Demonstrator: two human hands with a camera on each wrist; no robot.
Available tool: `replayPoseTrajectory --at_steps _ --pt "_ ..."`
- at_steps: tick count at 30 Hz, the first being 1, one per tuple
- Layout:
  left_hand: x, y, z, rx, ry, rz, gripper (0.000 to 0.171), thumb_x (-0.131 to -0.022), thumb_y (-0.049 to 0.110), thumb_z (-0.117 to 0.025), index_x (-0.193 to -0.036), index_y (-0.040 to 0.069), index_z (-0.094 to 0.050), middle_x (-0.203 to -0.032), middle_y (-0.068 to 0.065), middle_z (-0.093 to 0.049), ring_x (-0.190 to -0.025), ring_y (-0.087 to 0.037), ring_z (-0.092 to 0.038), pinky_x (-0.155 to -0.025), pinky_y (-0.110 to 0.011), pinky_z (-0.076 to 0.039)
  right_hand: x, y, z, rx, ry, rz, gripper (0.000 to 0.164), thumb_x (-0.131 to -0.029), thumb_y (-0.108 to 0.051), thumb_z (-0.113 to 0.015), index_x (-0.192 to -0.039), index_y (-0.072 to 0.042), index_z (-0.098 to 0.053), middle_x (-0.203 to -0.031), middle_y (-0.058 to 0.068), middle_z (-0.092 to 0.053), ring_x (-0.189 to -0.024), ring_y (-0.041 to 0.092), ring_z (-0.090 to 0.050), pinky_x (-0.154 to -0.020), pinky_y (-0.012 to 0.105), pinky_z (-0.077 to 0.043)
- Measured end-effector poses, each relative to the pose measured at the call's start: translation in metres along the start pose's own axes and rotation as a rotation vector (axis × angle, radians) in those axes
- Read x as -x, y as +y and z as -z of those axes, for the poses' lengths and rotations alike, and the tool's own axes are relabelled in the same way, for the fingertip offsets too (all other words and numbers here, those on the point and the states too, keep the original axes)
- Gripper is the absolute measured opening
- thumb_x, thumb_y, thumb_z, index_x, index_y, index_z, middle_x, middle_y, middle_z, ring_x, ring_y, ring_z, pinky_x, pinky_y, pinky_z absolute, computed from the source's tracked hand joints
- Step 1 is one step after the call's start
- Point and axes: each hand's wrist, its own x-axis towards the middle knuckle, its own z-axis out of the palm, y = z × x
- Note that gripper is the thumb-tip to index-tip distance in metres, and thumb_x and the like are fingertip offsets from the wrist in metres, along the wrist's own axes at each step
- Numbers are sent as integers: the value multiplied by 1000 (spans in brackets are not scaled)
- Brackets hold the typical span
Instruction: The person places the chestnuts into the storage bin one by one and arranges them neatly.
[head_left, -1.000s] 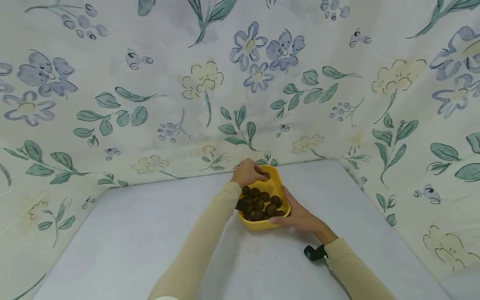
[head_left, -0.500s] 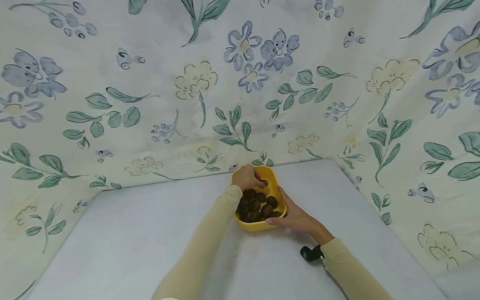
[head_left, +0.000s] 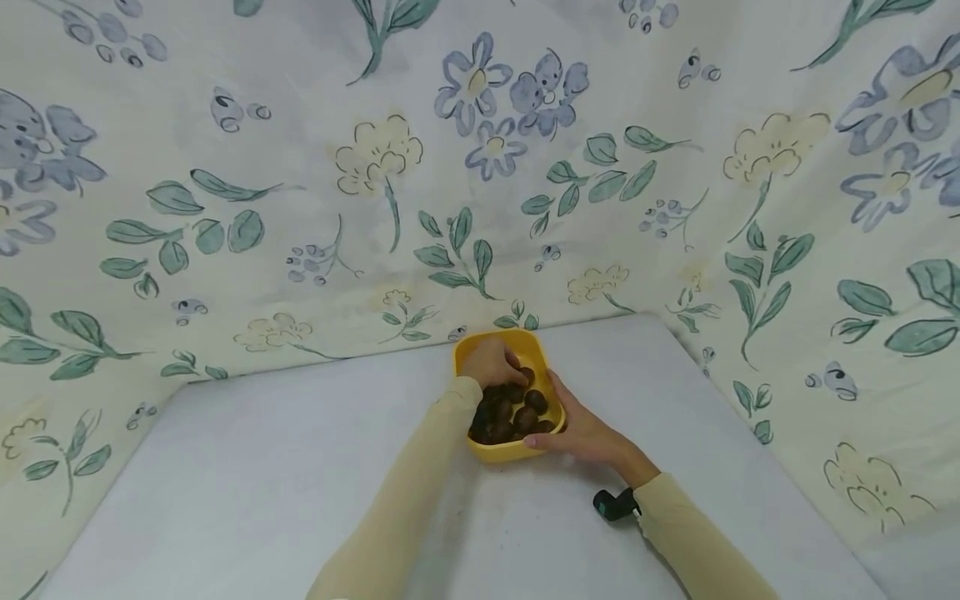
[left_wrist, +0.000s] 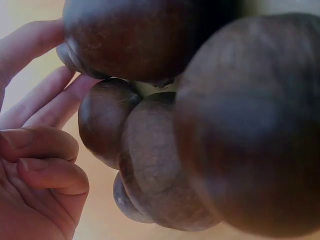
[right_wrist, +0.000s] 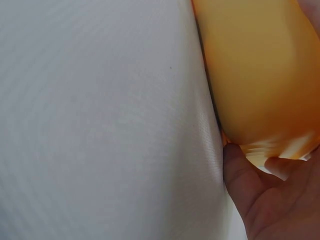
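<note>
A yellow box (head_left: 501, 454) with rounded corners stands near the table's back edge, with several glossy brown chestnuts (head_left: 503, 410) in its near half. My left hand (head_left: 486, 363) reaches down inside it, pinching one chestnut (head_left: 527, 376) between thumb and fingers. In the left wrist view, large chestnuts (left_wrist: 250, 125) fill the foreground and partly hide the fingers (left_wrist: 35, 45). My right hand (head_left: 588, 435) grips the box at its near right corner, thumb at the front rim, other fingers along the side. The right wrist view shows that hand (right_wrist: 290, 205) against the yellow wall (right_wrist: 260, 65).
A white-covered table (head_left: 300, 483) lies under the box. Close behind it rises a flower-printed cloth (head_left: 322, 225), which also hangs along the right side. A small black camera (head_left: 615, 504) is strapped to the right wrist.
My left hand, with the chestnut pinched in it, has moved from the box's far end down and toward the near pile. The right hand keeps its grip. The whole head view has shifted slightly.
</note>
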Motion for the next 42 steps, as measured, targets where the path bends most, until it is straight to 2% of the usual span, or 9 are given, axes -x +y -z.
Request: replayPoseTrajectory --at_steps 6,13,23,28,32,36,39,42 --pt "1 3 0 -7 -1 -9 21 -80 29 -90 -88 11 -81 -80 1 -76 -75 -17 -68 -82 -32 -60 -1 -2 1 5 -4 12 125 -82 -57 -81 -167 -28 5 -177 5 -3 -162 37 -13 -126 65 -19" --pt "11 8 1 -33 9 -32 19 -82 27 -88 -89 10 -81 -82 0 -76 -77 -17 -68 -86 -33 -61 0 -2 0 6 -5 11 125 -82 -56 -82 -167 -28 5 -177 6 -4 -162 38 -14 -125 66 -20" --pt "11 10 0 -54 22 -14 21 -82 29 -88 -91 11 -82 -84 1 -77 -78 -17 -67 -88 -34 -60 1 -3 0 -3 -4 9 125 -82 -54 -82 -167 -28 5 -177 5 -4 -162 37 -15 -125 66 -20" --pt "15 9 2 -48 33 3 30 -82 33 -88 -101 10 -80 -95 -3 -78 -84 -18 -68 -92 -36 -60 0 -3 -1 -2 -5 14 125 -82 -55 -82 -167 -28 5 -177 5 -3 -162 38 -13 -126 65 -19" --pt "22 6 9 5 57 15 40 -82 36 -88 -110 8 -79 -109 -6 -79 -94 -21 -70 -96 -39 -59 0 -5 -3 4 -6 16 125 -82 -56 -82 -167 -29 5 -177 5 -3 -162 38 -12 -126 66 -19" --pt "27 7 19 103 111 -15 42 -83 38 -87 -111 7 -79 -114 -8 -79 -104 -26 -73 -98 -41 -58 0 -4 -4 12 -3 7 125 -82 -58 -81 -167 -28 5 -177 5 -2 -163 38 -11 -125 66 -19" --pt "33 7 29 212 142 -48 39 -85 36 -85 -109 7 -80 -114 -9 -78 -107 -27 -73 -98 -41 -59 0 -3 -4 17 -1 8 126 -82 -60 -80 -167 -27 6 -177 6 -1 -163 38 -9 -125 67 -19" --pt "41 3 39 328 164 -50 37 -86 34 -85 -110 7 -79 -114 -10 -78 -106 -27 -74 -97 -41 -59 1 -4 -3 19 -1 13 126 -82 -60 -80 -167 -28 7 -177 6 0 -163 38 -8 -125 67 -18"
